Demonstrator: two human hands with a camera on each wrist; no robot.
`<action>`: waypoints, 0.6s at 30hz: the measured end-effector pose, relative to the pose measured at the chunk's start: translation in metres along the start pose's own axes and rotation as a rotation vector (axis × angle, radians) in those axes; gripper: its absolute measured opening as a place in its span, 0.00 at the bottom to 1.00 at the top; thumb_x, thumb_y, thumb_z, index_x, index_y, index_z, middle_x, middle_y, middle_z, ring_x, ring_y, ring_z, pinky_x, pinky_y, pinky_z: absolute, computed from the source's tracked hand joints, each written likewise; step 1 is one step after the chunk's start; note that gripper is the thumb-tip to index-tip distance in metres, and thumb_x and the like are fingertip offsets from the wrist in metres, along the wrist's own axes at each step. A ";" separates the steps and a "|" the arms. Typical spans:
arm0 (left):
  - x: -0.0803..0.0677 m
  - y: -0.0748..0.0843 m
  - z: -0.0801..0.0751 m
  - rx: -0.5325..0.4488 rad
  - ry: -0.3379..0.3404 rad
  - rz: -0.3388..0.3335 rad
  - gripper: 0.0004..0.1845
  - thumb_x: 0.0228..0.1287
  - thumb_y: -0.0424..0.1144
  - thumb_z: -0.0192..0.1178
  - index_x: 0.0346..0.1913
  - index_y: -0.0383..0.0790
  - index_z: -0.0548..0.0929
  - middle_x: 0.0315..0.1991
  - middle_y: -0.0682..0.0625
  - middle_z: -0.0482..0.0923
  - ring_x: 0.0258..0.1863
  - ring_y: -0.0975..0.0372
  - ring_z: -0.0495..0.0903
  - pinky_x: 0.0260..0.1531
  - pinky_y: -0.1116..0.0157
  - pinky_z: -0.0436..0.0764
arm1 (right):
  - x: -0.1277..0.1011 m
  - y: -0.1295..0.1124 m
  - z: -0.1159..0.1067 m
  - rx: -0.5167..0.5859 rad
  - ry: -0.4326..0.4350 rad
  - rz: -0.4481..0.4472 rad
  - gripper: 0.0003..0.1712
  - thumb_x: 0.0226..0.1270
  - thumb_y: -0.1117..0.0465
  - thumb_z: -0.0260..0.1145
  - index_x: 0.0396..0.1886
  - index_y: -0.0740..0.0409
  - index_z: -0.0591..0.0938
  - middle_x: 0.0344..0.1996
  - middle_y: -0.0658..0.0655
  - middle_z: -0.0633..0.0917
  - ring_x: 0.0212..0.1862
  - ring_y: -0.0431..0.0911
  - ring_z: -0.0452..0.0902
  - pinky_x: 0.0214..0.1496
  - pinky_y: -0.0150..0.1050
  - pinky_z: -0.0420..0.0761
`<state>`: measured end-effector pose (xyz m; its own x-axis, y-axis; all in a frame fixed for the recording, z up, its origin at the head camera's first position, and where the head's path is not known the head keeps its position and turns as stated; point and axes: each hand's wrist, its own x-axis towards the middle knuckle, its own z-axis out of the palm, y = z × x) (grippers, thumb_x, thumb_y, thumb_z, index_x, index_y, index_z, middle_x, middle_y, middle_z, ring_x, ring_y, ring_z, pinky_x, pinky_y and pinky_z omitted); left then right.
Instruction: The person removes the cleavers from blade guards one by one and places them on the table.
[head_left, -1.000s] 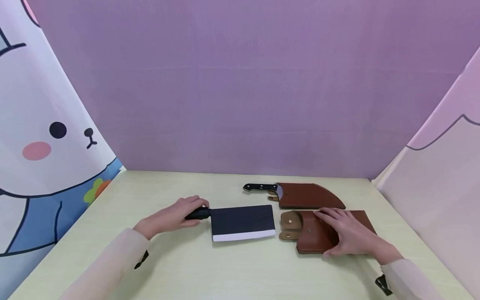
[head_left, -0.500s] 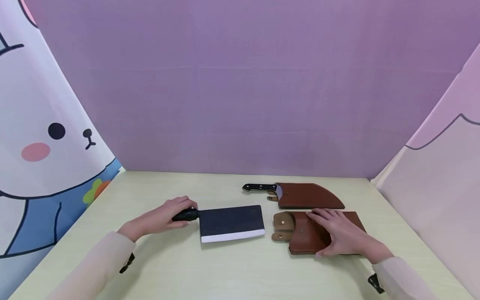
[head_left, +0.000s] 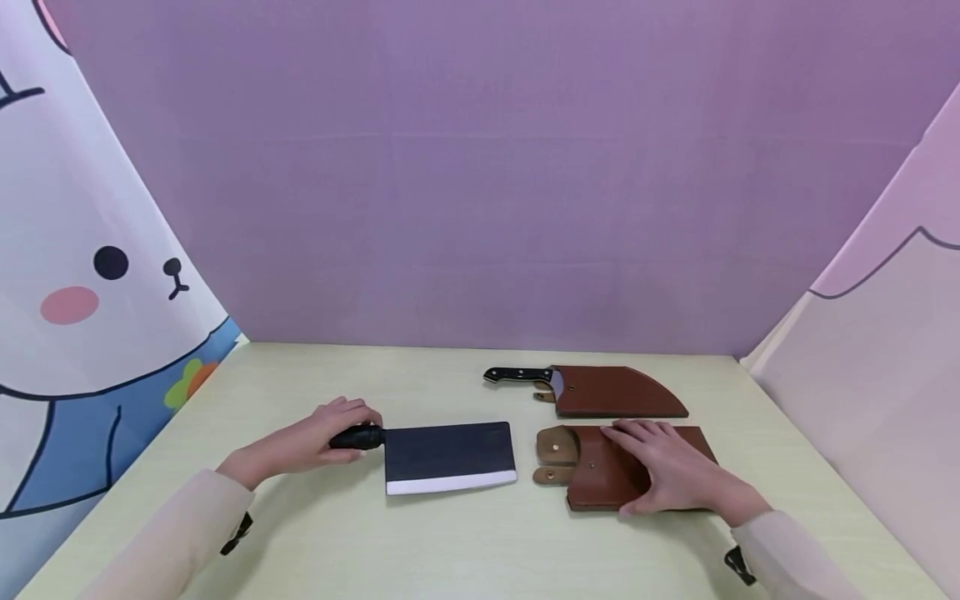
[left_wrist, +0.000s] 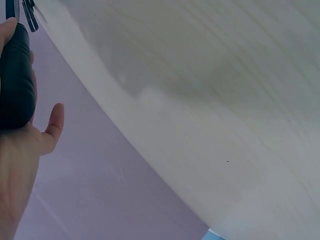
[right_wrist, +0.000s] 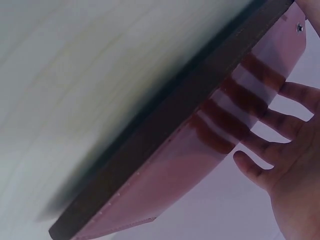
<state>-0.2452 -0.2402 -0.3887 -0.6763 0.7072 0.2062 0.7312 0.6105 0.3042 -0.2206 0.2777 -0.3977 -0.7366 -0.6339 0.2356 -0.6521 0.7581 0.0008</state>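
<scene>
In the head view my left hand (head_left: 333, 429) grips the black handle of a cleaver (head_left: 450, 454), whose broad dark blade points right with its pale edge toward me. The left wrist view shows the thick black handle (left_wrist: 17, 80) in the palm, one finger standing free. At the right, my right hand (head_left: 671, 471) spans a brown leather knife sheath (head_left: 603, 479), thumb at the near side and fingers at the far side. Its tan snap flap (head_left: 557, 446) and strap point left toward the blade, a short gap away. The stitched sheath wall (right_wrist: 165, 175) shows up close in the right wrist view.
Behind the sheath lies a second knife, its black riveted handle (head_left: 517, 374) pointing left and its blade inside a curved brown sheath (head_left: 618, 392). A purple backdrop (head_left: 480, 208) closes off the pale wooden table (head_left: 420, 542), with cloth panels on both sides.
The cleaver in my left hand has moved left and slightly toward me. My right hand and its sheath have also shifted left. The second knife stays in place.
</scene>
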 end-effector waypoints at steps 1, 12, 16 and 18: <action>0.000 0.000 0.000 -0.001 -0.001 -0.001 0.21 0.57 0.42 0.63 0.53 0.52 0.71 0.45 0.66 0.70 0.40 0.69 0.64 0.40 0.62 0.67 | 0.000 0.000 0.000 0.003 -0.003 0.001 0.62 0.31 0.24 0.67 0.64 0.56 0.67 0.59 0.62 0.72 0.58 0.59 0.68 0.55 0.60 0.64; -0.004 -0.002 0.001 -0.007 -0.008 0.021 0.20 0.57 0.41 0.63 0.53 0.49 0.73 0.46 0.64 0.71 0.41 0.69 0.64 0.39 0.63 0.67 | 0.004 -0.001 0.004 0.000 -0.039 0.012 0.61 0.32 0.22 0.64 0.65 0.55 0.67 0.59 0.60 0.72 0.59 0.57 0.67 0.55 0.60 0.64; -0.004 -0.007 0.002 -0.006 -0.004 0.041 0.20 0.57 0.41 0.63 0.52 0.51 0.73 0.45 0.64 0.71 0.40 0.69 0.64 0.38 0.64 0.66 | 0.004 -0.001 0.005 0.004 -0.057 0.016 0.62 0.32 0.22 0.64 0.65 0.55 0.66 0.59 0.60 0.72 0.59 0.57 0.67 0.56 0.60 0.64; -0.004 -0.009 0.003 -0.007 -0.009 0.044 0.20 0.57 0.41 0.62 0.53 0.51 0.73 0.46 0.64 0.72 0.40 0.69 0.64 0.39 0.63 0.65 | 0.004 -0.001 0.005 0.007 -0.064 0.019 0.62 0.32 0.22 0.64 0.65 0.55 0.66 0.59 0.60 0.72 0.59 0.57 0.67 0.56 0.60 0.63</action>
<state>-0.2488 -0.2478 -0.3948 -0.6425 0.7366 0.2112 0.7597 0.5761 0.3017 -0.2236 0.2736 -0.4020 -0.7585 -0.6284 0.1727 -0.6393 0.7689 -0.0101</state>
